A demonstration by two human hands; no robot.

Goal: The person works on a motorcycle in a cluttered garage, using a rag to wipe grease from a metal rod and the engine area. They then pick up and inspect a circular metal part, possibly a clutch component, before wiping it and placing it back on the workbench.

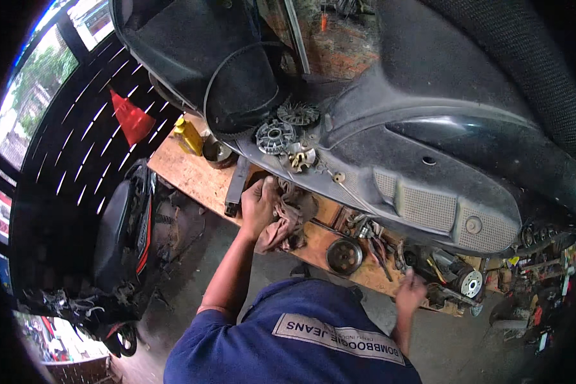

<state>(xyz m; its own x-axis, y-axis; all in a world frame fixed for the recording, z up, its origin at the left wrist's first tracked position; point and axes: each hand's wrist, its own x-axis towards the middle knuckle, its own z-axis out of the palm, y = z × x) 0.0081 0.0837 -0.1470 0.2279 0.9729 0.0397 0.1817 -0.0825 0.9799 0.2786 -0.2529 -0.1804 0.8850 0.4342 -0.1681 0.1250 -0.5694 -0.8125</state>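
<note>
Beside the scooter's footboard edge, my left hand is closed on a crumpled pinkish-brown rag, which hangs over the front of the wooden bench. My right hand is at the bench's front edge on the right, its fingers curled and slightly blurred. Whatever it may hold is too small to make out. Pliers and other hand tools lie just left of it. A round metal clutch drum rests on the bench between my hands. On the footboard sit a round metal pulley and a finned fan disc.
The dark scooter body spans the far side, above the wooden bench. A yellow bottle stands by a metal bowl at the bench's left. Another motorbike is parked at left. A wheel hub lies right.
</note>
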